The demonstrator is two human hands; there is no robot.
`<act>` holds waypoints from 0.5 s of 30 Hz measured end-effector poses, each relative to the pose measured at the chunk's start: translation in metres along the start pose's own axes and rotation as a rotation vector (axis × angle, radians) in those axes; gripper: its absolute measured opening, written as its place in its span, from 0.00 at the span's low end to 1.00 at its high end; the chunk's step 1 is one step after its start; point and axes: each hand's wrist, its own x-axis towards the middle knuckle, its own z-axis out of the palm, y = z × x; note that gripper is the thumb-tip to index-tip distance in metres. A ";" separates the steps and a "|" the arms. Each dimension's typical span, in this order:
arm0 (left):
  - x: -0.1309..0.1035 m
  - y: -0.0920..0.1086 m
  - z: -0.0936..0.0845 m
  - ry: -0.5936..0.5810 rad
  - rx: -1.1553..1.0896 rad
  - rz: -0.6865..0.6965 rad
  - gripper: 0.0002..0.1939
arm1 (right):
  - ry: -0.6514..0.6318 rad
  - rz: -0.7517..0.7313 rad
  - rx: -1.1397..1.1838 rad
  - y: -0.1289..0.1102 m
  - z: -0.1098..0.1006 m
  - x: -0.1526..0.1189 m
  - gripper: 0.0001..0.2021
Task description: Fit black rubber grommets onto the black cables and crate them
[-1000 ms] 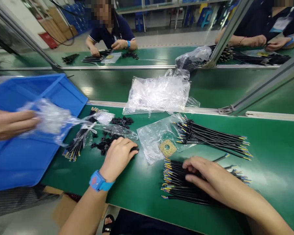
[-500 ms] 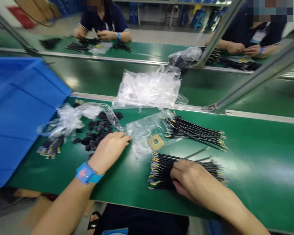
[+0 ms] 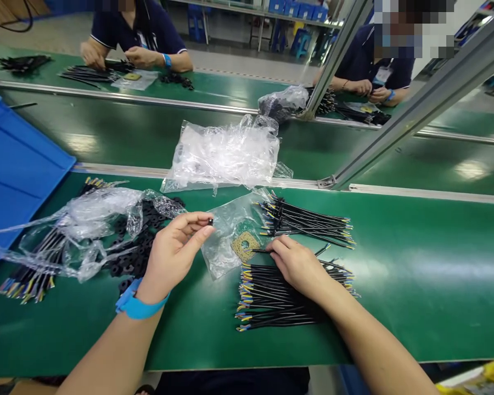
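Note:
My left hand (image 3: pixel 180 249) pinches a small black plastic part (image 3: pixel 210 221) between thumb and fingertips, above the green table. A single black cable (image 3: pixel 260 250) sticks out leftward from the closed fingers of my right hand (image 3: pixel 294 260). Its tip is over a tan square pad with a round hole (image 3: pixel 246 246), which lies on a clear plastic bag (image 3: pixel 218 258). Below my right hand is a row of black cables (image 3: pixel 271 296) with coloured wire ends. Behind it rests a second cable bundle (image 3: pixel 313 219). Loose black plastic parts (image 3: pixel 135 247) are heaped left of my left hand.
A blue bin (image 3: pixel 16 164) stands at the left. Crumpled clear wrap (image 3: pixel 102 211) partly covers another cable bundle (image 3: pixel 35 269). A white plastic bag (image 3: pixel 226 153) lies across the metal rail. A slanted metal post (image 3: pixel 395 131) rises at the right. Two people work across the table.
My left hand has lifted from beside the heap with a small black part. My right hand has moved up and left off the cable row with one cable. The view has shifted right.

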 end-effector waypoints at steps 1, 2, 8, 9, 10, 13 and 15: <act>0.000 -0.004 0.001 -0.011 -0.035 -0.030 0.22 | -0.006 0.014 -0.018 0.000 0.001 0.001 0.09; 0.000 -0.007 0.002 -0.026 -0.063 -0.055 0.23 | -0.009 0.025 -0.040 0.000 0.001 0.001 0.08; -0.002 -0.012 0.011 -0.160 -0.189 -0.153 0.25 | -0.039 0.001 -0.206 -0.002 0.001 -0.002 0.07; -0.003 -0.013 0.013 -0.184 -0.211 -0.169 0.25 | -0.035 -0.005 -0.217 -0.002 0.001 -0.002 0.08; -0.004 -0.014 0.015 -0.204 -0.235 -0.189 0.25 | -0.021 -0.010 -0.216 -0.001 0.000 -0.003 0.09; -0.006 -0.019 0.019 -0.240 -0.318 -0.250 0.23 | 0.093 -0.027 -0.097 -0.003 -0.008 -0.004 0.14; -0.007 -0.021 0.022 -0.260 -0.379 -0.292 0.23 | 0.197 -0.061 0.071 -0.009 -0.016 -0.006 0.16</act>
